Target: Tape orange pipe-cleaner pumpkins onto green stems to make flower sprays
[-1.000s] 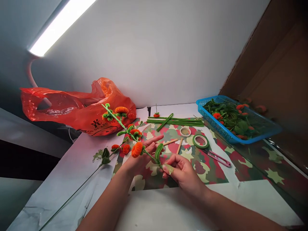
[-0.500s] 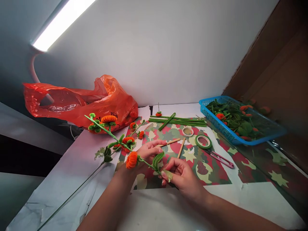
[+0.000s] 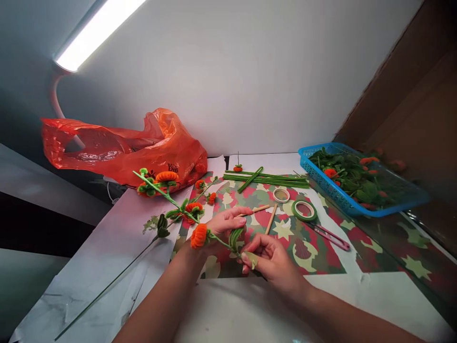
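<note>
A branch of green pipe cleaner with several orange pumpkin-like puffs point(image 3: 199, 236) slants across in front of my left wrist. Near its lower end stands a looped green leaf point(image 3: 234, 237). My left hand point(image 3: 228, 222) has its fingers bent round the leaf's upper part, thumb on the near side. In a pinch, my right hand point(image 3: 267, 259) grips the branch's lower stem, together with a short piece of pale green tape point(image 3: 251, 259). The stem's very end is hidden behind the right fingers.
Beyond my hands lie green pipe cleaners point(image 3: 266, 179), a white tape roll point(image 3: 281, 195), a green tape roll point(image 3: 304, 210), pink-handled snips point(image 3: 332, 237) and wooden sticks point(image 3: 271, 219). A blue basket point(image 3: 323, 190) stands right, an orange bag point(image 3: 160, 155) left; a leafy stem point(image 3: 107, 288) lies front left.
The leaf has bent upward and left against my left fingers, which now cover its tip. My right hand keeps its pinch. The whole view has shifted slightly.
</note>
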A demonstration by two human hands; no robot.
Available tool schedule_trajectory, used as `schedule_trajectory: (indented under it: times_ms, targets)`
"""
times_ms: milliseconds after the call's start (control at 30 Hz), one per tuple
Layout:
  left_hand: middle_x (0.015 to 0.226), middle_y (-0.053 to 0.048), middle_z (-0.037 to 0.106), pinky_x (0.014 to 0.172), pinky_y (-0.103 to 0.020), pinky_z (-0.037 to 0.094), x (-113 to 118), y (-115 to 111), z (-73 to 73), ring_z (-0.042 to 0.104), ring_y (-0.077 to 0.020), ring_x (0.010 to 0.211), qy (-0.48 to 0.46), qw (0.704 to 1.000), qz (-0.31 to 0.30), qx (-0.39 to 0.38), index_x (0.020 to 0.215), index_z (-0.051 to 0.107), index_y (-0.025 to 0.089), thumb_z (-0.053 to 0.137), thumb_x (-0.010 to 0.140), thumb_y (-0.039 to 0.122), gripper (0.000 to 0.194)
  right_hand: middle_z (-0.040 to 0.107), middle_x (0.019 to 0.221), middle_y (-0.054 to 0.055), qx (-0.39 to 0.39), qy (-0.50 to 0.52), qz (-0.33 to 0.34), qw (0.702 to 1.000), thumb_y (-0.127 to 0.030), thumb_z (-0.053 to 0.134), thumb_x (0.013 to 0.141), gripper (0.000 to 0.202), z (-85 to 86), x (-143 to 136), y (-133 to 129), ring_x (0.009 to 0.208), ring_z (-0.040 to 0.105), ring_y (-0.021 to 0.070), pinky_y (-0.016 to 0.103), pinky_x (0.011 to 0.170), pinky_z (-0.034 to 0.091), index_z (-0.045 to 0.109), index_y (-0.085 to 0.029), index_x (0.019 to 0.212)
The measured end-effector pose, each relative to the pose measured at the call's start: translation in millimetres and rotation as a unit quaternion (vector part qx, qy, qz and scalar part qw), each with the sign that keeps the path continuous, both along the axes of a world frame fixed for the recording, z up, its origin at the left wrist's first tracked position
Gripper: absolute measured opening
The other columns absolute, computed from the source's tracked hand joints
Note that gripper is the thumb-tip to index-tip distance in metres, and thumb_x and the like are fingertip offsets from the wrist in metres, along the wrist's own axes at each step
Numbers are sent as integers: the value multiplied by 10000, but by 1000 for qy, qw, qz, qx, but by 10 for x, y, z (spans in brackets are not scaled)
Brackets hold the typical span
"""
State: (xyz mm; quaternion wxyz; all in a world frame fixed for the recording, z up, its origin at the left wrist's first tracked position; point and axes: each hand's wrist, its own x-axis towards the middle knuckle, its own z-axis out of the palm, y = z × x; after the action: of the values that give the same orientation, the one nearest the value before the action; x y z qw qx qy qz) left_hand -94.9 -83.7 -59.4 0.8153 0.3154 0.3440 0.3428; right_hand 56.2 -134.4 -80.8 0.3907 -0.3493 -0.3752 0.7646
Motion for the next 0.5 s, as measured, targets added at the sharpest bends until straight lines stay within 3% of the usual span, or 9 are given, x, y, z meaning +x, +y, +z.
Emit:
schedule_trajectory:
  times_ms: [100,200,367,500]
  targets:
    - [595,1,542,468,-220,361,14,-1,-31,492,-112,518,-7,998,56,9,951,596,154,636,717,374,323,591,610,-27,9,2,-31,999,-294,726,658,273,15,29,38,545,551,92,225,529,449,486,-164,643]
    - [711,-25,607,503,-228,405,36,-33,-81,528,-105,534,-15,990,131,58,917,617,150,663,670,359,326,566,608,-34,57,-32,-107,992,-282,702,684,229,50,79,104,562,530,88,210,533,435,508,-168,647]
    - [612,-2,615,506,-204,408,116,-119,-134,545,-94,520,90,972,142,164,793,638,146,737,621,270,234,535,622,-33,170,-118,-200,958,-214,652,722,127,87,139,177,580,517,90,204,547,426,544,-173,669]
    - [503,10,585,480,-216,412,160,-166,-137,532,-96,465,153,941,217,209,676,617,141,679,698,363,231,582,685,-7,209,-143,-209,945,-135,618,723,74,93,144,157,655,548,111,215,606,444,568,-176,686]
